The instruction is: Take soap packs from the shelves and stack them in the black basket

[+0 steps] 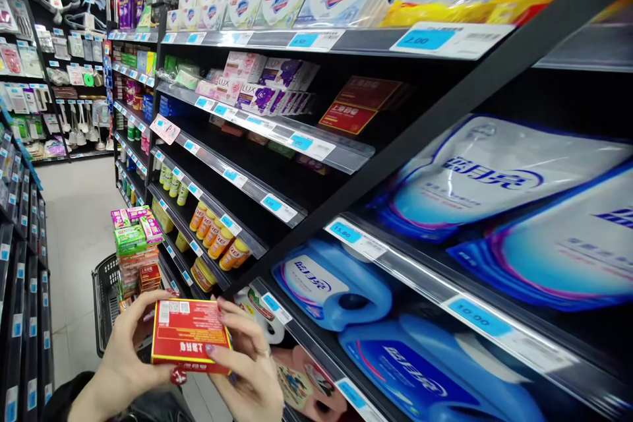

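Between my two hands is a red soap box point(190, 336) with yellow edges, its printed side and barcode facing up toward me. My left hand point(121, 349) grips its left end, thumb along the near edge. On the right end, the fingers and thumb of my right hand point(250, 362) close around the box. Similar red boxes point(349, 117) stand on the shelf at upper right of centre. More red boxes point(149, 277) sit beside stacked green and pink packs point(132, 237) in a black basket point(100, 310) beyond my hands.
Shelving runs along my right, with LUX soap boxes point(254, 97), white soap packs point(284, 8), orange bottles point(217, 244), detergent pouches point(475, 178) and blue jugs point(331, 283). Price-tagged shelf edges point(277, 204) jut into the aisle. Another rack point(20, 264) stands left of the tiled floor point(74, 224).
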